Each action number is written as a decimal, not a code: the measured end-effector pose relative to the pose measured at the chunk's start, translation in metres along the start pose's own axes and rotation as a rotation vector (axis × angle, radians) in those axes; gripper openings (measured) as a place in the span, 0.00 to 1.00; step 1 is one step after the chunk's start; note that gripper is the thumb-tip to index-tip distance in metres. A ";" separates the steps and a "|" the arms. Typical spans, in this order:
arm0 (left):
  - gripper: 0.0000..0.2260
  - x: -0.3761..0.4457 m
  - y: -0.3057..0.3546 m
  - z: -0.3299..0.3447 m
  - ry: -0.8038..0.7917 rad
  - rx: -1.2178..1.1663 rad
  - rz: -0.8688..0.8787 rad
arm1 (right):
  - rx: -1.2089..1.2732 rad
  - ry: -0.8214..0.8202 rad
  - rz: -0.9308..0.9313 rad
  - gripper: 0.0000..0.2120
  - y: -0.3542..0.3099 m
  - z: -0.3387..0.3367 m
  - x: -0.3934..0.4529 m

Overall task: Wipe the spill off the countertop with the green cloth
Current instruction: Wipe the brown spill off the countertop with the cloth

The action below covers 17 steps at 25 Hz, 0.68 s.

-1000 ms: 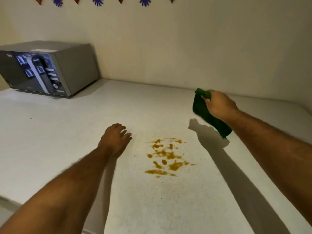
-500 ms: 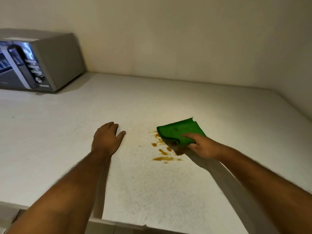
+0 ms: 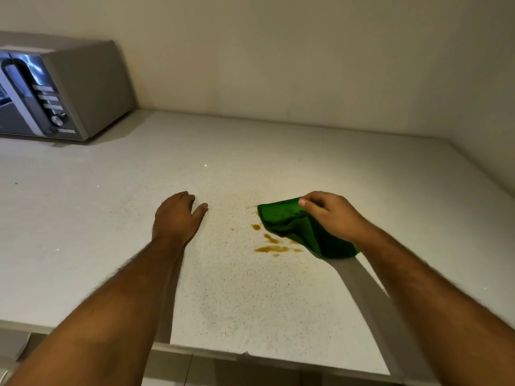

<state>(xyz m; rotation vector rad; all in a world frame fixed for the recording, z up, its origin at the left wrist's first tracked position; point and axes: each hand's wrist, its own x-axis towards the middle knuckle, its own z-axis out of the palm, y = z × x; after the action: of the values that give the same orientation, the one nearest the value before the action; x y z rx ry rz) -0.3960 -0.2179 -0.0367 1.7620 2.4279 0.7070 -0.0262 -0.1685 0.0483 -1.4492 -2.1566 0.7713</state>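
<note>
A brown spill (image 3: 271,245) of several blotches lies on the white speckled countertop (image 3: 223,296), near the middle. The green cloth (image 3: 292,227) rests on the right part of the spill, folded and partly bunched. My right hand (image 3: 330,214) presses on the cloth's right side and grips it. The cloth covers part of the spill; streaks show to its left and below it. My left hand (image 3: 178,215) lies flat on the countertop, left of the spill, fingers loosely apart and holding nothing.
A silver microwave (image 3: 64,87) stands at the back left against the wall. The countertop's front edge (image 3: 223,353) runs across the bottom. A wall closes the back and the right side.
My right hand brought the cloth down from the air onto the spill, then dragged it right. Fewer brown blotches show now. My left hand stayed flat on the counter.
</note>
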 end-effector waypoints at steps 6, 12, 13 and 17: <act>0.28 0.001 -0.002 0.003 0.018 -0.014 0.008 | 0.378 -0.001 0.190 0.27 -0.015 0.036 -0.017; 0.28 0.002 -0.001 0.002 0.016 -0.003 0.008 | -0.002 0.226 0.034 0.13 -0.010 0.034 -0.004; 0.28 0.003 0.000 0.003 0.008 -0.004 0.007 | -0.145 0.182 0.018 0.16 -0.005 0.041 -0.003; 0.28 0.008 -0.014 -0.006 -0.095 -0.001 0.037 | -0.473 0.000 0.096 0.32 0.026 0.077 -0.006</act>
<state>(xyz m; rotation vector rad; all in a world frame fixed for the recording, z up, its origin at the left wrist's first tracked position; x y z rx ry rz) -0.4131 -0.2159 -0.0351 1.8014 2.3390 0.6120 -0.0541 -0.1822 -0.0266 -1.7852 -2.3891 0.2935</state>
